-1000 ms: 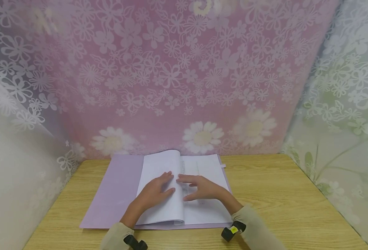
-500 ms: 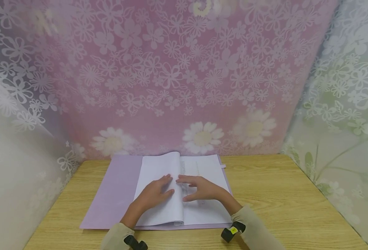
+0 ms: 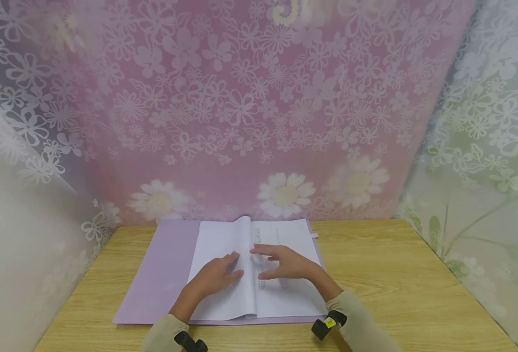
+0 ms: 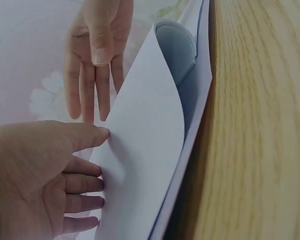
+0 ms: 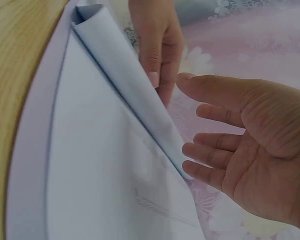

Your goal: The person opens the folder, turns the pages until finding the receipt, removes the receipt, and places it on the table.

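Observation:
A purple folder [image 3: 155, 274] lies spread on the table, with white paper sheets in it. The turned sheets [image 3: 206, 239] bulge into a rounded fold beside the spine, and their hollow roll shows in both wrist views. My left hand [image 3: 217, 275] presses on these turned sheets with its fingers extended; in the left wrist view the fingertips [image 4: 101, 187] touch the paper. Over the right-hand page [image 3: 291, 298], which bears faint print, my right hand [image 3: 287, 262] hovers with fingers spread and nothing held. Its palm [image 5: 270, 165] faces the fold in the right wrist view.
The folder lies on a wood-grain table [image 3: 395, 283]. Behind it stands a pink floral backdrop [image 3: 259, 122], close to the folder's far edge. Pale floral panels [image 3: 483, 146] flank the table. A small white tab [image 3: 314, 235] sticks out at the folder's right edge.
The bulge of the turned sheets has sunk lower and flatter under my left hand, which has shifted slightly nearer. My right hand has hardly moved.

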### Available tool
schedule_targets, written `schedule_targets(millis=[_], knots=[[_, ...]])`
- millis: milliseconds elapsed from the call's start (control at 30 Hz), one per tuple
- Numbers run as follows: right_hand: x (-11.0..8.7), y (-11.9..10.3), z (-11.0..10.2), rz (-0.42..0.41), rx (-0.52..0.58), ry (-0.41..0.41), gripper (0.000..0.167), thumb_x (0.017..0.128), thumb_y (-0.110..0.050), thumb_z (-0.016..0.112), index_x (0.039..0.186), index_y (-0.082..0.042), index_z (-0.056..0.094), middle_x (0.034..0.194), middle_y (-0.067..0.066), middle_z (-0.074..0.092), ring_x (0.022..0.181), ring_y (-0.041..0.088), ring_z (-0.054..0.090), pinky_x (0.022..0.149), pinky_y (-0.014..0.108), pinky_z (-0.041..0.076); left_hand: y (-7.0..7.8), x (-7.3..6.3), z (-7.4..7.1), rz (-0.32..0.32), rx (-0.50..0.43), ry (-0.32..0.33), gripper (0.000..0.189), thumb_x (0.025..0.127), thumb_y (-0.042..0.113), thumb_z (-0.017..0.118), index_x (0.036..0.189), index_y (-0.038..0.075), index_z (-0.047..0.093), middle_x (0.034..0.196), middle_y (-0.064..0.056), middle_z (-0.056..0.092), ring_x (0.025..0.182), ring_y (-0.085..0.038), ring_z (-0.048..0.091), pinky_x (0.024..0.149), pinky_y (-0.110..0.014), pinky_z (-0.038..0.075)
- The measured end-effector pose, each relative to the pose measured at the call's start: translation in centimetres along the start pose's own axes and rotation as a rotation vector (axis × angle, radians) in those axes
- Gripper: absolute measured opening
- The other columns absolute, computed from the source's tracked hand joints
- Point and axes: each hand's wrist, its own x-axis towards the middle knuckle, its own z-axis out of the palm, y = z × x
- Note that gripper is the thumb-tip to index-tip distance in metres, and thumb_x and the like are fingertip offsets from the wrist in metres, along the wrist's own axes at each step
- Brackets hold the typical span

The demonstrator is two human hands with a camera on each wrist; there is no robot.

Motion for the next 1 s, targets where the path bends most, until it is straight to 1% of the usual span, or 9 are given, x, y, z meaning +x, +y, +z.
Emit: schedule_targets(millis=[133, 233, 367, 433, 600, 767, 1000], knots=[[-0.1, 0.2, -0.8, -0.001, 0.002, 0.030, 0.070, 0.093, -0.030, 0.076, 0.153, -0.008, 0.046, 0.162, 0.015, 0.040, 0.148, 0.035, 0.042, 0.114, 0.052, 0.045, 0.0, -0.1, 0.0, -0.016, -0.003, -0.022, 0.063, 0.101, 0.036, 0.063, 0.150, 0.001, 0.048, 0.154, -0.020, 0.050, 0.143, -0.039, 0.048, 0.117, -0.055, 0.040], [-0.2, 0.4, -1.5, -0.006, 0.002, 0.059, 0.071, 0.094, -0.029, 0.075, 0.154, -0.007, 0.044, 0.160, 0.015, 0.043, 0.144, 0.038, 0.047, 0.113, 0.054, 0.046, -0.1, -0.1, 0.0, -0.027, -0.005, -0.031, 0.063, 0.101, 0.037, 0.062, 0.151, 0.002, 0.047, 0.154, -0.019, 0.050, 0.144, -0.038, 0.047, 0.117, -0.055, 0.040], [-0.4, 0.8, -2.4, 0.010, -0.002, 0.099, 0.072, 0.094, -0.028, 0.075, 0.154, -0.006, 0.043, 0.158, 0.016, 0.046, 0.141, 0.040, 0.050, 0.112, 0.056, 0.046, -0.1, -0.1, 0.1, -0.031, 0.002, -0.029, 0.063, 0.101, 0.038, 0.062, 0.151, 0.003, 0.048, 0.154, -0.018, 0.050, 0.144, -0.037, 0.047, 0.117, -0.054, 0.040], [-0.5, 0.8, -2.8, 0.033, 0.001, 0.122, 0.072, 0.093, -0.027, 0.075, 0.154, -0.006, 0.043, 0.158, 0.016, 0.046, 0.141, 0.040, 0.050, 0.112, 0.057, 0.046, -0.1, -0.1, 0.1, -0.032, 0.004, -0.026, 0.063, 0.101, 0.037, 0.062, 0.151, 0.003, 0.048, 0.154, -0.018, 0.050, 0.144, -0.037, 0.047, 0.117, -0.054, 0.040], [-0.6, 1.7, -4.2, 0.092, -0.025, 0.182, 0.073, 0.093, -0.028, 0.076, 0.154, -0.007, 0.044, 0.157, 0.017, 0.047, 0.142, 0.040, 0.049, 0.111, 0.056, 0.047, -0.1, -0.1, 0.1, -0.011, 0.010, -0.016, 0.061, 0.101, 0.035, 0.062, 0.150, 0.001, 0.048, 0.154, -0.019, 0.051, 0.143, -0.038, 0.048, 0.118, -0.053, 0.040], [-0.8, 3.2, -5.5, 0.137, -0.054, 0.233, 0.073, 0.094, -0.027, 0.074, 0.155, -0.003, 0.041, 0.158, 0.021, 0.044, 0.142, 0.044, 0.047, 0.111, 0.057, 0.047, -0.3, -0.1, 0.1, -0.002, 0.012, -0.014, 0.062, 0.101, 0.035, 0.062, 0.150, 0.001, 0.048, 0.154, -0.019, 0.050, 0.144, -0.037, 0.047, 0.118, -0.053, 0.040], [-1.6, 5.6, -6.2, 0.206, -0.043, 0.303, 0.071, 0.095, -0.019, 0.073, 0.155, 0.000, 0.040, 0.159, 0.024, 0.041, 0.144, 0.048, 0.042, 0.114, 0.060, 0.042, -0.4, -0.1, 0.2, -0.001, 0.019, -0.012, 0.061, 0.101, 0.036, 0.062, 0.150, 0.001, 0.048, 0.154, -0.018, 0.050, 0.143, -0.037, 0.048, 0.118, -0.053, 0.040]])
